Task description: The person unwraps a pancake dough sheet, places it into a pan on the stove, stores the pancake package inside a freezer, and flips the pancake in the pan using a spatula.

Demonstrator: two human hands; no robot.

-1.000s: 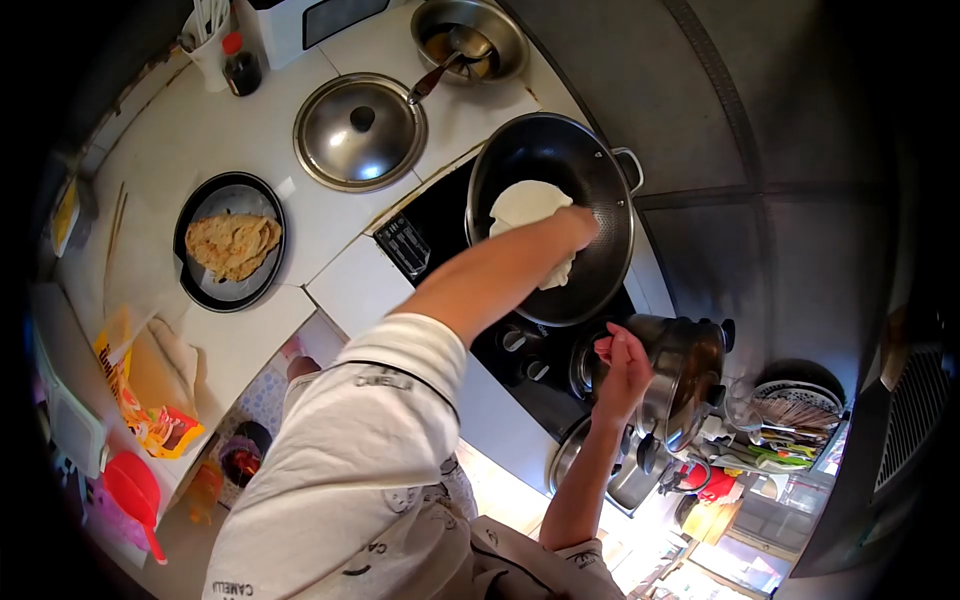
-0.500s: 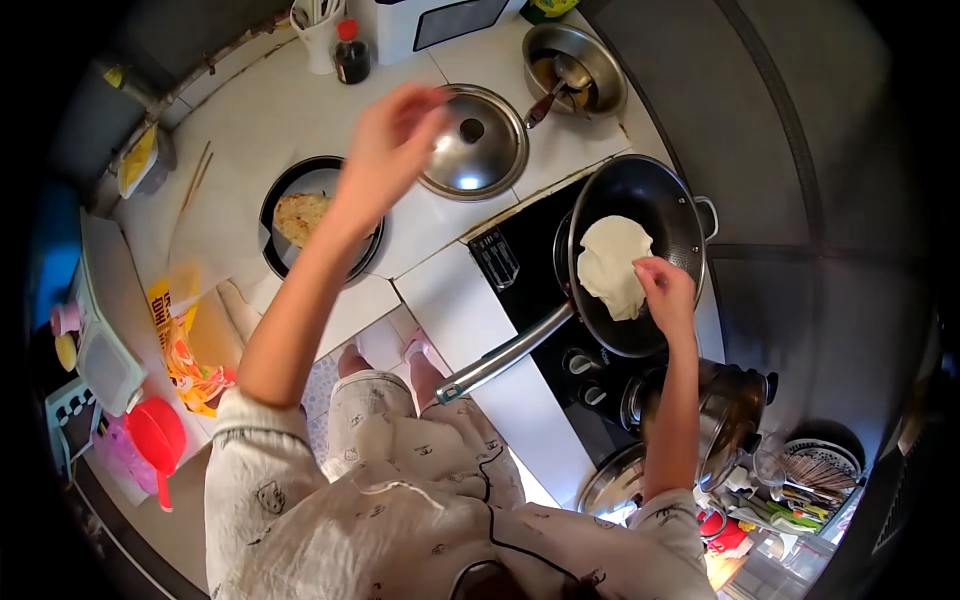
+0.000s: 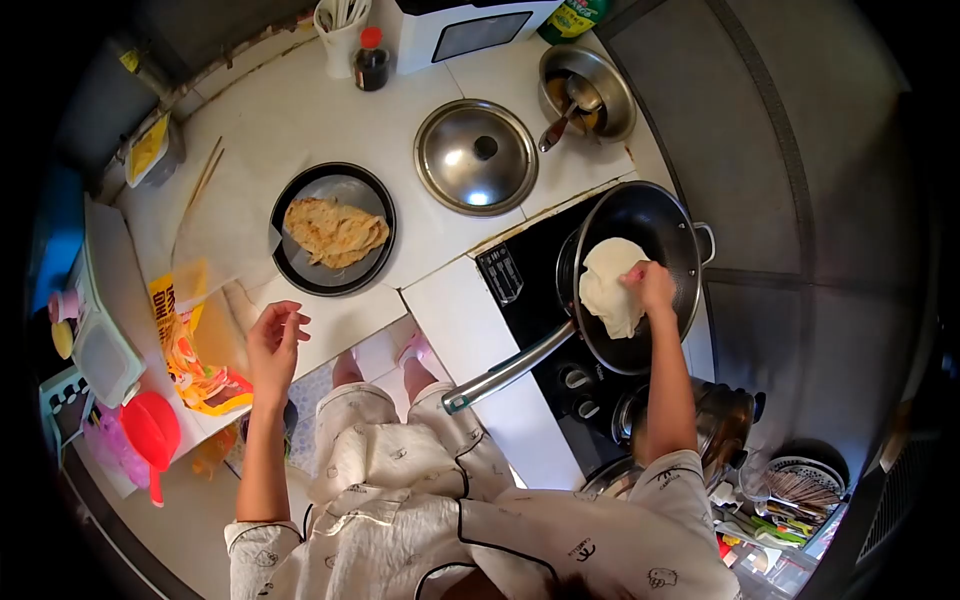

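Observation:
A pale, uncooked round of flatbread dough lies in the dark wok on the stove. The fingers of my right hand are pinched together on the dough's right side. My left hand hovers near the counter's front edge, holding nothing, its fingers loosely bent and apart. Beyond it, a browned, folded flatbread rests in a round black pan.
A domed steel lid and a steel bowl with a ladle stand behind the stove. The wok's long handle juts toward me. Left are a yellow-orange packet and red scoop; a pot sits right.
My left hand has come down from above the lid to the counter's front left, uncovering the black pan and its flatbread. My right hand stays at the dough. The view has shifted slightly.

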